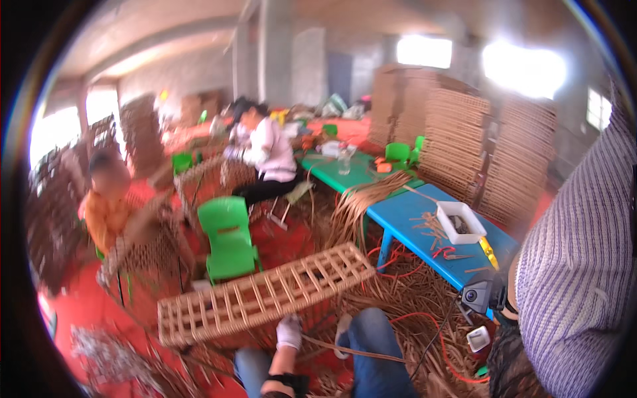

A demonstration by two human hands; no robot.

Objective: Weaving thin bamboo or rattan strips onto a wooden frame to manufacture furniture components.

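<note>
A long ladder-like woven rattan panel lies slanted across the space before my knees, with open squares between its wrapped bars. My left hand, in a white glove, is closed at the panel's near edge, its fingertips partly hidden against the weave. A thin brown strip runs from beside that glove to the right across my jeans. On the right, my raised arm in a striped knit sleeve fills the edge of the view. A small camera is strapped to that arm; my right hand does not show.
A blue table holds a white tray, a yellow-handled knife and red-handled pliers. Loose strips hang off the adjoining green table. A green chair stands ahead; two people work beyond. Scraps and a red cord litter the floor.
</note>
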